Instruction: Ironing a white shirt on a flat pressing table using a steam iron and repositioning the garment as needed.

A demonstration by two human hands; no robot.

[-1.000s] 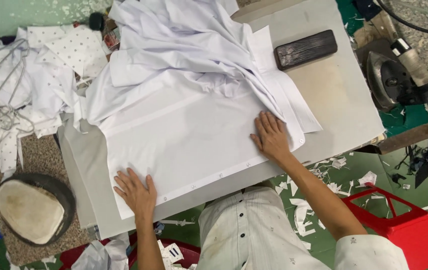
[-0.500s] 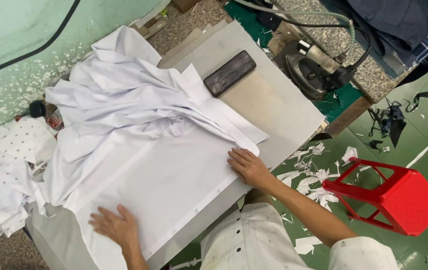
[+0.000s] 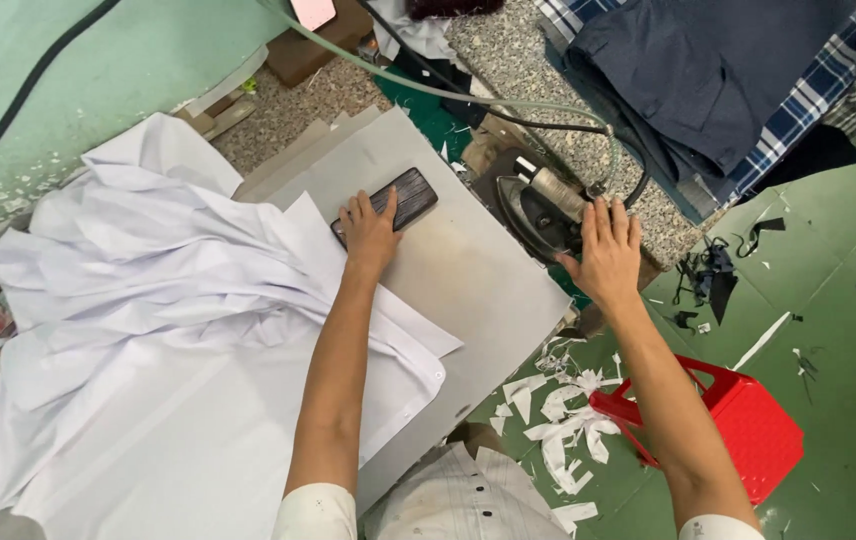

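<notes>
While left hand [image 3: 368, 232] touches ribbed dark block [image 3: 388, 207], white cloth [image 3: 148, 330] lies rumpled.

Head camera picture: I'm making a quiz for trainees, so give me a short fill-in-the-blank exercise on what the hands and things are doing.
1. The left hand rests on a dark ____ block.
2. The right hand reaches toward the ____ beside the table.
3. The shirt on the table is ____ in colour.
4. The stool on the floor is ____.

Missing words: rectangular; iron; white; red

Bright, even light; soft shadows, sharp focus, slight wide-angle edge distortion
</notes>
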